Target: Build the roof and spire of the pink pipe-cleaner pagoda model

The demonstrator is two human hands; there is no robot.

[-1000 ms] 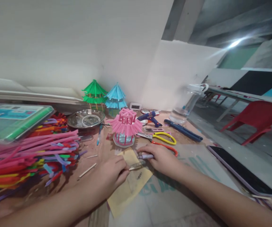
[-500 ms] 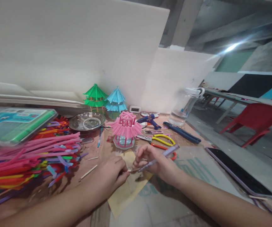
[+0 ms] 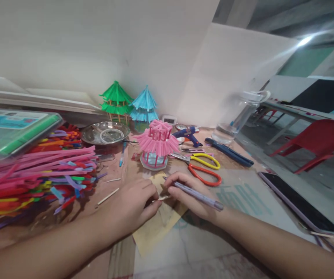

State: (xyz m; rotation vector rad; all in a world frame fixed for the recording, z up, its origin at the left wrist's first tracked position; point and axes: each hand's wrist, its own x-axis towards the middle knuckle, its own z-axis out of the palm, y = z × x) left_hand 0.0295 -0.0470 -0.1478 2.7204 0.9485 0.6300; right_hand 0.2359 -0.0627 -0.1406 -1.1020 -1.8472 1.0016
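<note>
My left hand [image 3: 139, 199] is closed in a pinch on one end of a short pale stick [image 3: 164, 198], low over a sheet of yellowish paper [image 3: 152, 236]. Between the fingers of my right hand [image 3: 190, 197] rests a purple pen [image 3: 200, 196], its tip pointing left and its back end towards my wrist. The right fingertips are near the other end of the stick; whether they touch it I cannot tell. Just beyond both hands stands a small pink pipe-cleaner pavilion [image 3: 158, 145] on a pale base.
Scissors [image 3: 204, 176], a blue glue gun [image 3: 189, 135], dark blue pliers-like tool [image 3: 229, 152] and water bottle [image 3: 236, 116] lie right. Bundled pipe cleaners [image 3: 39, 170], a loose stick [image 3: 107, 197] and metal dish [image 3: 104, 135] are left. Green [image 3: 116, 100] and blue pavilions [image 3: 144, 104] stand behind; a phone [image 3: 297, 201] lies right.
The pen in my right hand has swung round: its back end has dropped towards the wrist and its tip points up-left. My left hand keeps its pinch. The view has tilted down slightly.
</note>
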